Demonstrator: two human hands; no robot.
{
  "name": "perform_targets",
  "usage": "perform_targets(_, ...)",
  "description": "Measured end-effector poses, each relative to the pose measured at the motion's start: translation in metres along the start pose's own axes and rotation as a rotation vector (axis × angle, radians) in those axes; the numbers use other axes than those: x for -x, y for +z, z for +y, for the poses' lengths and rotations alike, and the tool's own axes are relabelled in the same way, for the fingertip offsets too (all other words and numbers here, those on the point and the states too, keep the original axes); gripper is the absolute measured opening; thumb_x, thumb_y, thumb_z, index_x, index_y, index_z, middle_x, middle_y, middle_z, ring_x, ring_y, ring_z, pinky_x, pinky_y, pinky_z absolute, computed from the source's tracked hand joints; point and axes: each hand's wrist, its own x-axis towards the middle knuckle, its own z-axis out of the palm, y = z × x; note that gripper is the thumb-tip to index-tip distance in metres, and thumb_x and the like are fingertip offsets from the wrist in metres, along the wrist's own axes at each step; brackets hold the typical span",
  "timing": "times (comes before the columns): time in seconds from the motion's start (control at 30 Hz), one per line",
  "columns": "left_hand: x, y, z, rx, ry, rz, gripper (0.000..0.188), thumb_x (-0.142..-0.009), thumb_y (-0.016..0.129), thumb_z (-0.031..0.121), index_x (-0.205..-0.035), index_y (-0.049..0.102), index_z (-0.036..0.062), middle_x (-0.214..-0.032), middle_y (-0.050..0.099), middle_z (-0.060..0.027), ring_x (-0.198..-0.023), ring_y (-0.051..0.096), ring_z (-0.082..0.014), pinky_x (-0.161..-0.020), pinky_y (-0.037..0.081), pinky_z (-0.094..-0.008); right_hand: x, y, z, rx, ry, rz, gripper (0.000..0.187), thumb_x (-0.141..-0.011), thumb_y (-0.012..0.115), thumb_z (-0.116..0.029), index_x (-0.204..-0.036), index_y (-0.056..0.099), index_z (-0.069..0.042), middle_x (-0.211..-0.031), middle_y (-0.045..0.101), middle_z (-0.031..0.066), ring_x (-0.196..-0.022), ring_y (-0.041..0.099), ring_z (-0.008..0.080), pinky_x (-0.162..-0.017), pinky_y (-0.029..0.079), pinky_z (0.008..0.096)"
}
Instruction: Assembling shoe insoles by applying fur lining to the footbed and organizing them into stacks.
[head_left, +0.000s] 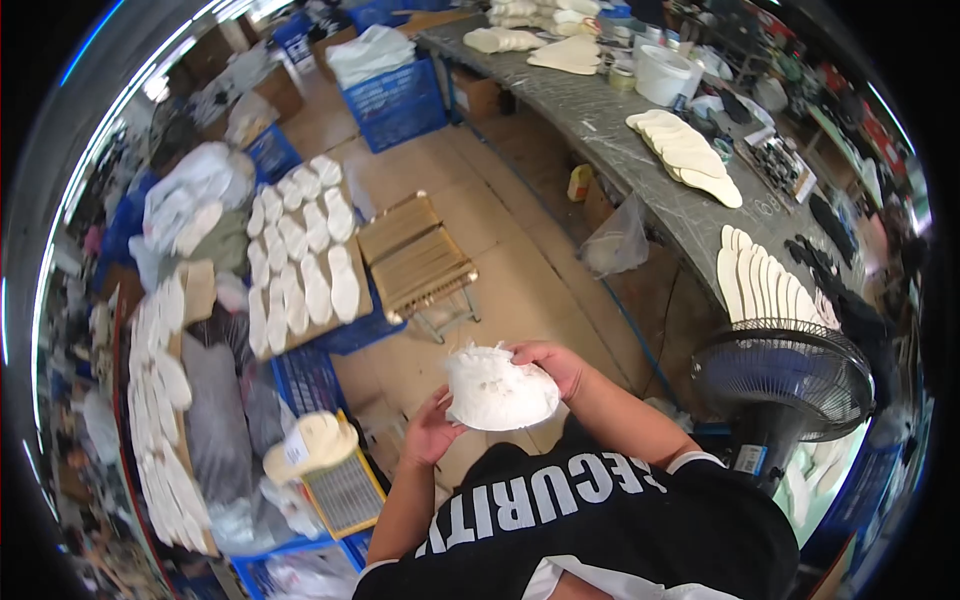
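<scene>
Near one grey workbench [590,125] and one black fan [785,375], two half-curled hands [430,430] [555,366] hold one fuzzy white piece [502,390].

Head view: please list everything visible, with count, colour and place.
Frayed piece: one, white, lower centre
Stool: one, brown, middle floor
Table: one, grey, upper right
Bucket: one, white, on the table
Table soles: many, cream, right
Other soles: many, white, left
Crates: several, blue, mostly left
Bags: several, pale, mainly left
Fan: one, black, right
Clutter: uncountable, mixed, edges
Shirt: one, black, bottom
Left hand: one, bare, piece's left
Right hand: one, bare, piece's right
</scene>
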Motion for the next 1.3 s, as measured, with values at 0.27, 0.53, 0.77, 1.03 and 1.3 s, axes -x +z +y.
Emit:
perform_targets(0.27, -0.138, 0.03, 0.112, -0.141, 0.088, 0.01, 0.037, -0.085, 0.046, 0.016, -0.119, 0.046, 0.0026, -0.118, 0.054, -0.0103, -0.11, 0.052, -0.0256, -0.088, 0.044, -0.0401, -0.059, 0.0, -0.132, 0.033, -0.138, -0.015, 0.046, -0.078, 0.052, -0.01, -0.119, 0.046, 0.008, -0.114, 0.056, 0.0224, -0.101, 0.058, 0.0309, -0.09, 0.046, 0.041)
perform_targets(0.53, -0.289, 0.043, 0.138, -0.189, 0.07, 0.177, 0.025, -0.081, 0.046, 0.004, -0.106, 0.048, 0.0006, -0.11, 0.056, -0.0133, -0.102, 0.055, -0.0265, -0.084, 0.047, -0.0406, -0.075, -0.065, -0.275, -0.012, -0.214, 0.006, 0.046, -0.078, 0.052, -0.012, -0.119, 0.046, 0.009, -0.116, 0.054, 0.023, -0.103, 0.057, 0.0314, -0.092, 0.045, 0.0406)
perform_targets(0.77, -0.445, 0.099, 0.177, -0.296, 0.022, 0.189, 0.018, -0.079, 0.047, -0.002, -0.096, 0.05, 0.0005, -0.1, 0.058, -0.0136, -0.091, 0.058, -0.025, -0.075, 0.049, -0.0382, -0.042, -0.126, -0.386, -0.252, -0.3, 0.125, 0.047, -0.082, 0.049, -0.011, -0.123, 0.041, 0.01, -0.121, 0.05, 0.0232, -0.109, 0.054, 0.0313, -0.097, 0.041, 0.0419)
perform_targets(1.03, -0.651, 0.172, 0.222, -0.695, 0.05, -0.001, 0.013, -0.081, 0.052, 0.001, -0.094, 0.055, 0.0025, -0.085, 0.059, -0.0046, -0.071, 0.055, -0.012, -0.059, 0.044, -0.0241, -0.038, -0.149, -0.528, 0.061, -0.568, 0.385, 0.048, -0.076, 0.047, -0.003, -0.123, 0.041, -0.001, -0.119, 0.052, 0.0162, -0.108, 0.054, 0.0293, -0.093, 0.043, 0.0458)
perform_targets(1.3, -0.884, 0.206, 0.263, -0.783, -0.04, -0.128, 0.015, -0.082, 0.049, 0.0, -0.096, 0.055, 0.0019, -0.084, 0.06, -0.0049, -0.071, 0.055, -0.0106, -0.06, 0.044, -0.0235, -0.09, -0.214, -0.664, 0.116, -0.907, 0.856, 0.038, -0.075, 0.051, 0.005, -0.112, 0.048, -0.006, -0.1, 0.058, 0.0089, -0.09, 0.059, 0.0195, -0.077, 0.05, 0.0342)
